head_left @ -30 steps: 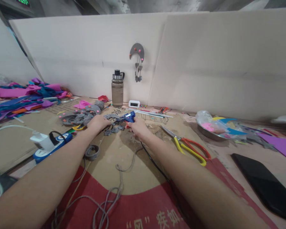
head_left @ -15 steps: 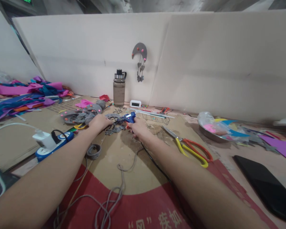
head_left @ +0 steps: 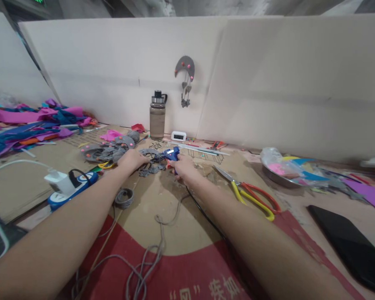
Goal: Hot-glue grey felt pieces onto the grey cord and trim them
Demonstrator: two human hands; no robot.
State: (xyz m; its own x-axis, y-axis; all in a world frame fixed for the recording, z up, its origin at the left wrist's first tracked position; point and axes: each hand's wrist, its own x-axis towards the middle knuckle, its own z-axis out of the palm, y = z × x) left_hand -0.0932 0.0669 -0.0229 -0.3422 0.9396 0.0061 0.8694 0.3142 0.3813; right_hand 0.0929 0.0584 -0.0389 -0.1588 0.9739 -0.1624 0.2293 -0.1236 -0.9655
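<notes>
My right hand (head_left: 184, 167) is closed around a blue hot glue gun (head_left: 171, 154), whose nozzle points left over grey felt pieces. A black cord runs from it toward me. My left hand (head_left: 131, 160) reaches to the edge of a grey felt crescent (head_left: 148, 151), its fingers bent and partly hidden, so what they pinch is unclear. Small grey felt shapes (head_left: 152, 170) lie just below the nozzle on the cardboard (head_left: 162, 196). A heap of grey felt crescents with pink and orange dots (head_left: 108, 151) sits left of my left hand.
Yellow-and-red-handled scissors (head_left: 248, 193) and a black phone (head_left: 346, 237) lie to the right, near a metal bowl (head_left: 283, 178). A bottle (head_left: 157, 118) and small clock (head_left: 178, 136) stand behind. Grey cord (head_left: 143, 266) trails in front; a power strip (head_left: 73, 191) sits left.
The whole view has shifted very slightly. Both hands and the glue gun keep nearly the same place over the grey felt.
</notes>
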